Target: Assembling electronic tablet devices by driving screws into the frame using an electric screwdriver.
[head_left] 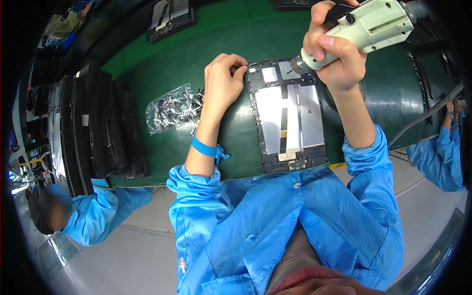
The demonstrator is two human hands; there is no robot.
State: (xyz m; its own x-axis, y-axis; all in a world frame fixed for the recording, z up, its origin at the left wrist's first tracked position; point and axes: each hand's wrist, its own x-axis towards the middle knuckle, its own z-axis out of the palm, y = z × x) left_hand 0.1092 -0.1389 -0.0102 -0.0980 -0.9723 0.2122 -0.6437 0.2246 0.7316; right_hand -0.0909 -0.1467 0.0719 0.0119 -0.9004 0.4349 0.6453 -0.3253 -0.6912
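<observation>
An opened tablet [271, 118] lies on the green work table, its black frame and silver inner plates facing up. At its upper left corner my left hand [223, 78] is closed, thumb and fingertips pinched at the edge. A blue wrist strap [204, 148] circles that wrist. My right hand [341, 61] is wrapped round a pale green electric screwdriver [376, 27]. The tool tilts down to the left, and its bit points at the tablet's upper right part; whether the tip touches cannot be made out.
Left of my forearm sits a clear plastic bag [172, 109] of small metallic parts. A row of dark tablet-like panels [93, 123] stands at the table's left. Another opened tablet [169, 18] lies at the far side. A cable [427, 115] runs at the right. Blue-sleeved co-workers [105, 214] sit on both sides.
</observation>
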